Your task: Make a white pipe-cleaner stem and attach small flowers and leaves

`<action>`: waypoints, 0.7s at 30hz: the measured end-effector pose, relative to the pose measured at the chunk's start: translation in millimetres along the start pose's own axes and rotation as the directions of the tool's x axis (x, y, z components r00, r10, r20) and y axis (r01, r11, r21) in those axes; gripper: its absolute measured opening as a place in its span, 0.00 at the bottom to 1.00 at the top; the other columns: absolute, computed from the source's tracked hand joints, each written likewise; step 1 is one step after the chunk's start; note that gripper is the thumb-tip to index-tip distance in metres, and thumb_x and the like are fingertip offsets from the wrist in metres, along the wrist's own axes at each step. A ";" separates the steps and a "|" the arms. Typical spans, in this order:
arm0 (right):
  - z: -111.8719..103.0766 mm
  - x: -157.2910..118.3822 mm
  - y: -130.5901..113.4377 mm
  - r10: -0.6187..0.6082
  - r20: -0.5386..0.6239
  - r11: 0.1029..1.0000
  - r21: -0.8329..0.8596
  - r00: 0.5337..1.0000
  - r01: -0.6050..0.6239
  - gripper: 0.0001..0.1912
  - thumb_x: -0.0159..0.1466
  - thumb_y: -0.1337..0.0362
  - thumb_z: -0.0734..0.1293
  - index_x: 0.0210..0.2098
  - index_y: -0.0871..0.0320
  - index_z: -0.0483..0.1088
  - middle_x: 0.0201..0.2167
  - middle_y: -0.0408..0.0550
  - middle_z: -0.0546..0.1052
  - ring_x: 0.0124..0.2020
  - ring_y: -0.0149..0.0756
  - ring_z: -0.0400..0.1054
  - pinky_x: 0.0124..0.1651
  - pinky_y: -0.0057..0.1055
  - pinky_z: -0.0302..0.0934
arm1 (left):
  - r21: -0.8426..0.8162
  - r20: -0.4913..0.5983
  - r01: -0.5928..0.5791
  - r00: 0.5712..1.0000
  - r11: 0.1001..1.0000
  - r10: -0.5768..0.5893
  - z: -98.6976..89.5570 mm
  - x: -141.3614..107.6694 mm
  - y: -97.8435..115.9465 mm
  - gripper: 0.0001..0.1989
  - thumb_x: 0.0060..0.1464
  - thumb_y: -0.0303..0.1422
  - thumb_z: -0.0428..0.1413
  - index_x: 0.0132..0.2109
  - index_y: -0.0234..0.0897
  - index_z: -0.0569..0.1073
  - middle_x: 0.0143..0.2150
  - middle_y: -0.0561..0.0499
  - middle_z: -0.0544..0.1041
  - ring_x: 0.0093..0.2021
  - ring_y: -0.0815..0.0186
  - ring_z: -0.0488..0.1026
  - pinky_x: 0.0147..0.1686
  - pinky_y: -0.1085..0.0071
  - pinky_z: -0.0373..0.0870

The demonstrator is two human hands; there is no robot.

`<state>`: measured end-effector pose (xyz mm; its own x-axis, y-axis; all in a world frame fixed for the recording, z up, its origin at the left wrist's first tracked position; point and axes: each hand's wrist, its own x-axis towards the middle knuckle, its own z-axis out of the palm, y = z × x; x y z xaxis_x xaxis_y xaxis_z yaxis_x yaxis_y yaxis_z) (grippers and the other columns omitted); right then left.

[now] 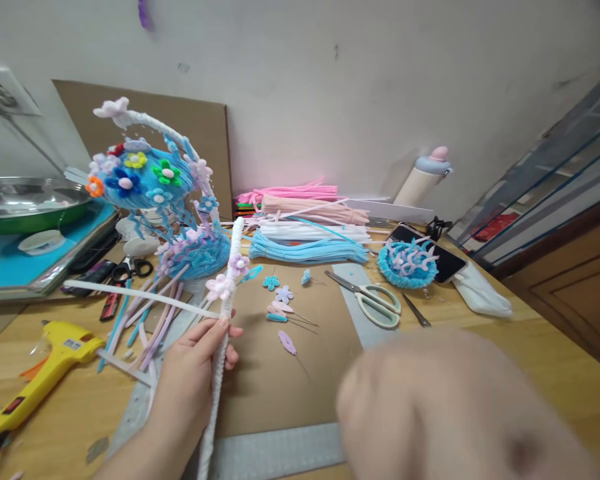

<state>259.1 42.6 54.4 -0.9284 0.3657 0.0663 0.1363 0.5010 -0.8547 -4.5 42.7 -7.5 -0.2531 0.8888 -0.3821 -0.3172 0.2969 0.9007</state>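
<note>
My left hand [200,353] is closed around a long rod wrapped in white pipe cleaner [218,393], which stands nearly upright. A pink flower [219,287] and a lilac flower [239,265] sit on the rod above my fingers. From the grip a loose white pipe cleaner [140,293] sticks out to the left. My right hand [450,407] is large, close and smeared by motion at the lower right; its fingers cannot be made out. Small blue and lilac flowers [284,294] and wire-stemmed petals [287,343] lie on the cardboard [260,400] between the hands.
A yellow glue gun [55,367] lies at left, below a decorated blue pipe-cleaner piece [150,180]. Bundles of pipe cleaners [305,248] line the wall. Scissors [375,303], a round blue piece [409,265], a phone [453,262] and a bottle [423,179] are at right.
</note>
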 end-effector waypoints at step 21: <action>9.8 94.3 80.9 0.451 -0.583 0.681 -0.264 0.676 -0.683 0.06 0.60 0.58 0.63 0.30 0.52 0.70 0.26 0.42 0.75 0.28 0.32 0.65 0.27 0.26 0.46 | -0.061 0.064 0.098 0.994 0.993 -0.094 -3.1 2.7 -4.5 0.13 0.43 0.37 0.61 0.36 0.33 0.75 0.21 0.52 0.75 0.16 0.77 0.63 0.16 0.82 0.56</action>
<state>179.1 109.9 -13.6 -0.3644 0.9304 -0.0403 0.8178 0.2990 -0.4917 -6.6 42.7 -13.2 -0.1635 0.8775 -0.4509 -0.3954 0.3604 0.8448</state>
